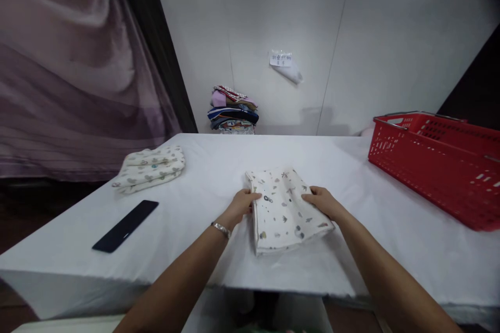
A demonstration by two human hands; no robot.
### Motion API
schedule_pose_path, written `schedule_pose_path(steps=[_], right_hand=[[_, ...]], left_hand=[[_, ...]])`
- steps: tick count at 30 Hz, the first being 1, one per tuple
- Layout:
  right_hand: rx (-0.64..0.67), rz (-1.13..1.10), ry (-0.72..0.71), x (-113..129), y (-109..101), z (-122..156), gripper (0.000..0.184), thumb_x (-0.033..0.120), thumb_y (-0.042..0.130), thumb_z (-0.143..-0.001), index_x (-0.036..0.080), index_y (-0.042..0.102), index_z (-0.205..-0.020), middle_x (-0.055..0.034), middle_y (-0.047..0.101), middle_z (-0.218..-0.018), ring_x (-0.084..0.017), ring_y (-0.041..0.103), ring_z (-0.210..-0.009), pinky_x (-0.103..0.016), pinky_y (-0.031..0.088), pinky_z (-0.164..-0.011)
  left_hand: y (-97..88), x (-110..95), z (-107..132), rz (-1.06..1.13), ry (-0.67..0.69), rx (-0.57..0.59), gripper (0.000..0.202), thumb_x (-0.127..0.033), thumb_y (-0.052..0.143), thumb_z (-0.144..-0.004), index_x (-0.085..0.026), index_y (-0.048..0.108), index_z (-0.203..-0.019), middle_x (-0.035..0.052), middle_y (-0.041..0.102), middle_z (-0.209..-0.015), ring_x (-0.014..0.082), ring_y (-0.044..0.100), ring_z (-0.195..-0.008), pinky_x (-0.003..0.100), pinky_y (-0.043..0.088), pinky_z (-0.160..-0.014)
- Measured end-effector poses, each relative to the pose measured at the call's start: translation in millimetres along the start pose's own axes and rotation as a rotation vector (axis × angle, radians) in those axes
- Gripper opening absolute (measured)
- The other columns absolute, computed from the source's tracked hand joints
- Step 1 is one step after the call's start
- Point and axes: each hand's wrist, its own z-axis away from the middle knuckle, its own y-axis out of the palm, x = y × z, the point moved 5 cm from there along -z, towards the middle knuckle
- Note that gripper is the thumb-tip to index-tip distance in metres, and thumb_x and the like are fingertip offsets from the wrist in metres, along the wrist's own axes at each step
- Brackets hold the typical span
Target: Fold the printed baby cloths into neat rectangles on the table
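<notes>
Folded printed cloth (283,213) on the bench (219,166): left hand (244,203) pinches its left edge, right hand (322,202) rests on its right edge, grip unclear.

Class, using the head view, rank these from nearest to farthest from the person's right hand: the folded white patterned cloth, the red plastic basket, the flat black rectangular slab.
1. Folded white patterned cloth: touching the right hand, centre.
2. Red plastic basket: on the right.
3. Flat black rectangular slab: far left.
</notes>
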Motion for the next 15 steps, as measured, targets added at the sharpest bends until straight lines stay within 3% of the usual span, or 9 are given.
schedule_pose_path(steps=[5, 8, 11, 15], right_hand=[[-0.11, 0.613, -0.21, 57, 17, 29, 0.015, 0.03, 0.051, -0.08, 0.017, 0.059, -0.08, -0.0058, 0.066, -0.083, -0.018, 0.057, -0.075, -0.025, 0.036, -0.062], [-0.162, 0.819, -0.373, 86, 40, 54, 0.017, 0.024, 0.044, -0.085, 0.016, 0.057, -0.09, -0.0091, 0.063, -0.093, -0.019, 0.056, -0.083, -0.026, 0.035, -0.068], [-0.21, 0.854, -0.416, 95, 52, 70, 0.018, 0.021, 0.043, -0.085, 0.016, 0.055, -0.098, -0.01, 0.062, -0.097, -0.02, 0.056, -0.089, -0.027, 0.036, -0.072], [-0.148, 0.62, -0.392, 89, 49, 78, 0.024, 0.036, 0.048, -0.086, 0.018, 0.058, -0.098, -0.0073, 0.064, -0.095, -0.022, 0.058, -0.087, -0.03, 0.04, -0.074]], left_hand=[[22.5, -31, 19, -0.083, 0.168, -0.021, 0.039, -0.028, 0.072, -0.068, -0.016, 0.055, -0.1, 0.0064, 0.068, -0.091, 0.0169, 0.063, -0.076, 0.023, 0.046, -0.057], [37.5, -42, 25, -0.135, 0.298, -0.026, 0.043, -0.03, 0.075, -0.064, -0.016, 0.054, -0.1, 0.0035, 0.066, -0.084, 0.0147, 0.062, -0.07, 0.022, 0.043, -0.057], [44.3, -46, 28, -0.212, 0.393, -0.048, 0.043, -0.03, 0.076, -0.063, -0.016, 0.055, -0.097, 0.0038, 0.066, -0.084, 0.0152, 0.061, -0.072, 0.024, 0.043, -0.062], [43.7, -51, 36, -0.354, 0.469, -0.104, 0.045, -0.035, 0.075, -0.064, -0.016, 0.055, -0.1, 0.0049, 0.065, -0.088, 0.0172, 0.06, -0.077, 0.026, 0.042, -0.067]])
